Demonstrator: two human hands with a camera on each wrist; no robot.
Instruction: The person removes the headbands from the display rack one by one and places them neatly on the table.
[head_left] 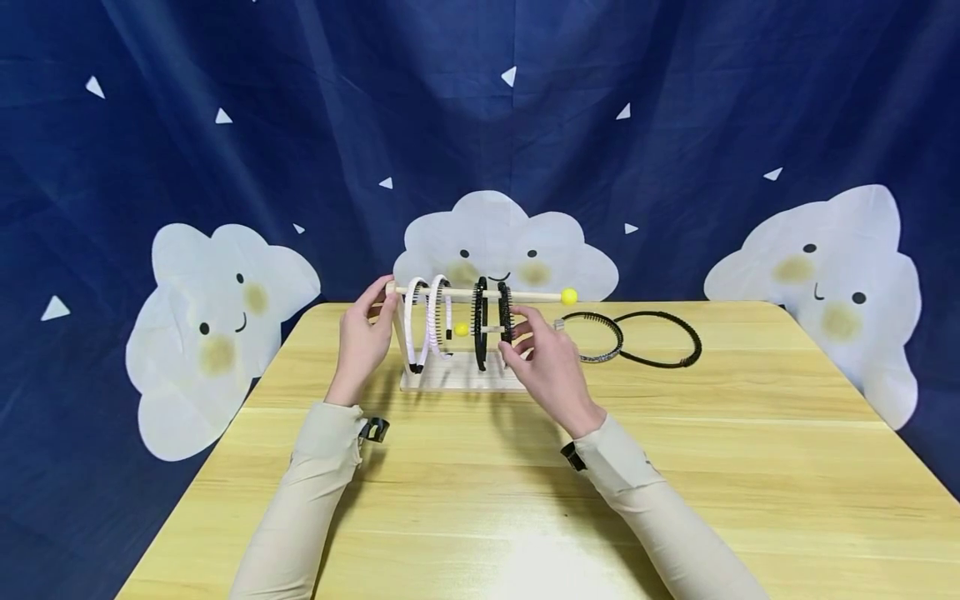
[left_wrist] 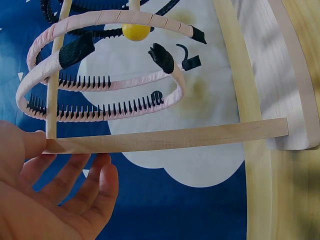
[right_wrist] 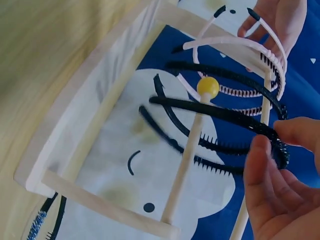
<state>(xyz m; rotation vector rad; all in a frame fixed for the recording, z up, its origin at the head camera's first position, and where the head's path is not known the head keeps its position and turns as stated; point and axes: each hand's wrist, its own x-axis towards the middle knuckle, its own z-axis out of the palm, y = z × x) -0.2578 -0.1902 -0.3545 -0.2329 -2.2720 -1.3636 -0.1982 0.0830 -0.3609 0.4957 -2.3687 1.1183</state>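
A wooden headband rack (head_left: pixel 457 382) stands near the table's back edge, with a yellow ball (head_left: pixel 569 297) at its upper rod's right end. My left hand (head_left: pixel 363 343) pinches the top of its left upright (left_wrist: pixel 165 139) between thumb and fingers. Two pale pink toothed headbands (left_wrist: pixel 120 18) hang on the rod beside that hand. Farther right hangs a black toothed headband (head_left: pixel 481 333). My right hand (head_left: pixel 553 367) pinches another black headband (right_wrist: pixel 215 111) by its curved top, around the rod. A second rod, lower, ends in a yellow ball (right_wrist: pixel 207 87).
On the table to the right of the rack lie a headband with a glittery silver band (head_left: pixel 600 358) and a black headband (head_left: pixel 662 365), side by side. A dark blue curtain (head_left: pixel 337 125) with cloud faces hangs behind the wooden table (head_left: pixel 450 500).
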